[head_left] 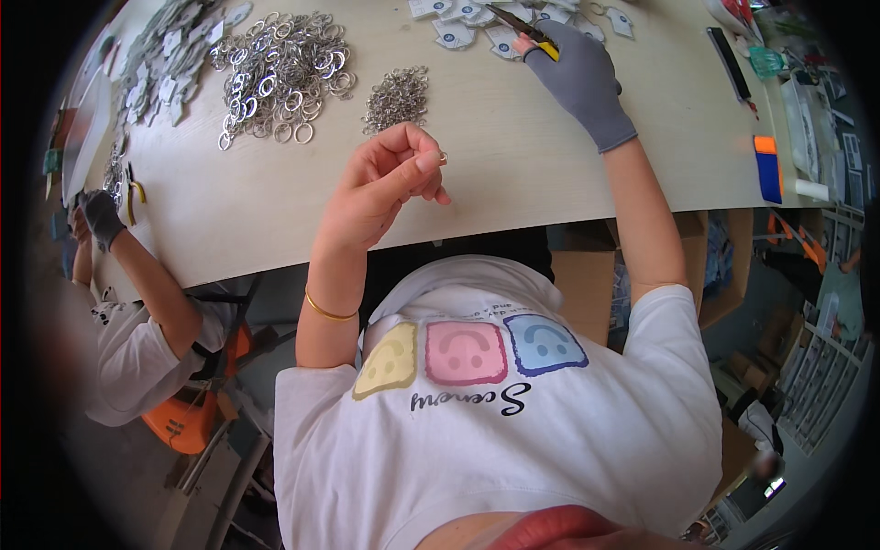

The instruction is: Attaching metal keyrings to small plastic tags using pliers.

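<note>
My bare left hand (385, 183) is raised over the near part of the table, thumb and forefinger pinched on a small metal ring (444, 158); its exact shape is too small to make out. Farther off to the right, my right hand (582, 82) wears a grey glove with bare fingertips. It is closed round pliers with yellow and black handles (544, 48), their dark jaws pointing left over a scatter of white tags (454, 33). Just beyond my left hand lies a small heap of tiny metal links (396, 99). To its left spreads a larger pile of silver key rings (284, 78).
Pale tags (174, 55) are heaped at the far left. There a co-worker's gloved hand (103, 218) works beside another pair of pliers (136, 194). At the right lie a black bar-shaped thing (729, 64) and a blue-and-orange strip (768, 170). Cardboard boxes (587, 284) stand below the table edge.
</note>
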Demonstrator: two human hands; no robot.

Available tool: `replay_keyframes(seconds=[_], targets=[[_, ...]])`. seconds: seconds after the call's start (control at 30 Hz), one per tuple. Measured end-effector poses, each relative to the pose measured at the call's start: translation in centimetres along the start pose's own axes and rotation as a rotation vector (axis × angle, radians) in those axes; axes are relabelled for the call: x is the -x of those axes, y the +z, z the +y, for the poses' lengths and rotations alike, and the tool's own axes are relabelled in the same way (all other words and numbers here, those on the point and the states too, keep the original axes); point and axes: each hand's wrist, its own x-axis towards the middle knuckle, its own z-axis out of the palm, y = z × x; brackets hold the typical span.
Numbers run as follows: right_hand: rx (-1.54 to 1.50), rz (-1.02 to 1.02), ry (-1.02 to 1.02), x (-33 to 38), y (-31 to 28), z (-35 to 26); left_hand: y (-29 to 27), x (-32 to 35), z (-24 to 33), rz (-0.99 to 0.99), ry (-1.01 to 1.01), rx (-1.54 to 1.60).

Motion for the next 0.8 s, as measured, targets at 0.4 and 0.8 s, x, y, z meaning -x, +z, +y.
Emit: replay_keyframes(seconds=[0.4,0.8], targets=[[0.100,-0.190,-0.062,0.5,0.1,0.1,-0.6,1.5,0.4,0.135,0.039,-0.098],[-0.835,-0.357,0.008,4.8,0.0,-7.5,-1.3,1.1,-0.2,0.224,0.083,0.001]])
